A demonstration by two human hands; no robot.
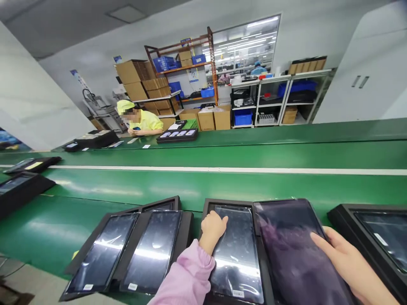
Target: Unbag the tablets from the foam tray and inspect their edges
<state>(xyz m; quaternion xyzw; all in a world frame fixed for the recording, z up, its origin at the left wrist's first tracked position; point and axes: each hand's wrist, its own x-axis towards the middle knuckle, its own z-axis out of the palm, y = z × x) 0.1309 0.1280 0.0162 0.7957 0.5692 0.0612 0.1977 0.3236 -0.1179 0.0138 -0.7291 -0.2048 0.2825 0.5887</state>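
My left hand (212, 227), in a pink sleeve, rests with curled fingers on the upper left corner of a dark tablet screen (237, 254) lying in a black tray (206, 207). My right hand (345, 258) lies flat, fingers apart, on the right edge of a purple-tinted tablet (292, 250) that sits tilted over the same tray. Whether either hand grips anything is not clear. To the left, two more tablets (152, 250) lie side by side in another black tray (186, 228).
A green conveyor belt (222, 186) with a white stripe runs across. Further black trays with screens sit at far right (378, 233) and far left (19, 186). Across the belt a person in yellow (141, 120) works beside a tray (177, 135). Shelves with boxes stand behind.
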